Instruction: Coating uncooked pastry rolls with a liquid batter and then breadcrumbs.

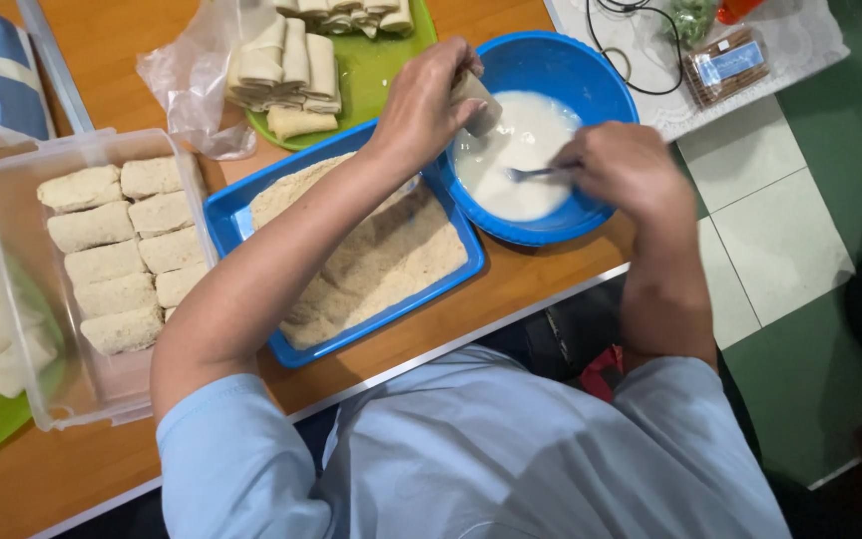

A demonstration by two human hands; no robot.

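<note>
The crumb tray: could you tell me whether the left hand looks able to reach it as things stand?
Probably yes. The left hand holds a roll over the bowl, and the crumb tray lies right beside that bowl, under the same forearm, with nothing between them.

The person wears a pale blue short-sleeved shirt of soft, lightly creased cloth, its sleeves ending above the elbows, with both forearms bare down to the left hand [421, 105] and right hand [626, 170], neither wearing rings or a watch.
</note>
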